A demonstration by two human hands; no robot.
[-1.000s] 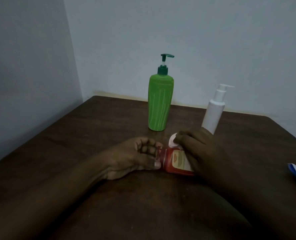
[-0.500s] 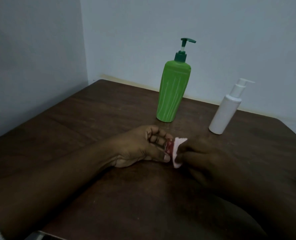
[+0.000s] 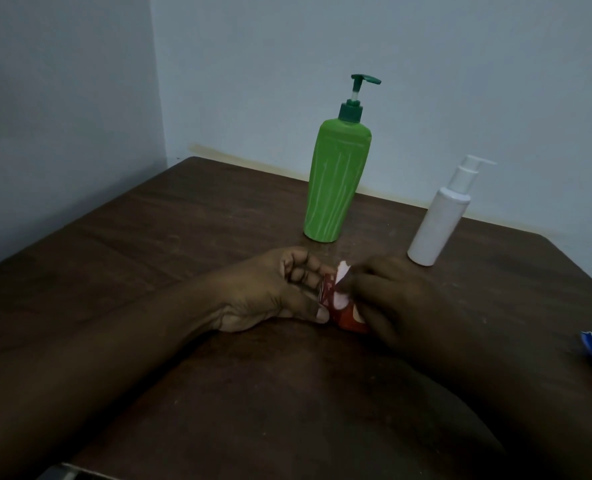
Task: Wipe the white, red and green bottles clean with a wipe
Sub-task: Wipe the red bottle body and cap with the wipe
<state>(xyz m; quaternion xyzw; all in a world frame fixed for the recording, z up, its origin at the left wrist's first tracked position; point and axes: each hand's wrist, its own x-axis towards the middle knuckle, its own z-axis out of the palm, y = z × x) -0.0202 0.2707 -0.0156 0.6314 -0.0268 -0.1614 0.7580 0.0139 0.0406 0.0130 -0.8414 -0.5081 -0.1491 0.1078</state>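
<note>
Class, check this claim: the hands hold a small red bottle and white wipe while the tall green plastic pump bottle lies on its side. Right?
No: the head view shows the tall green plastic pump bottle standing upright; the rest holds.

My one camera, on my head, looks forward and down, close, with the green bottle point(image 3: 336, 181) straight ahead.

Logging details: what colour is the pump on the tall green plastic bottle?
The pump is dark green; head view.

Red bottle point(image 3: 348, 320) lies in the left hand point(image 3: 277, 289), wipe point(image 3: 341, 284) pressed on it; green bottle point(image 3: 336, 181) and white bottle point(image 3: 436, 223) stand upright beyond.
</note>
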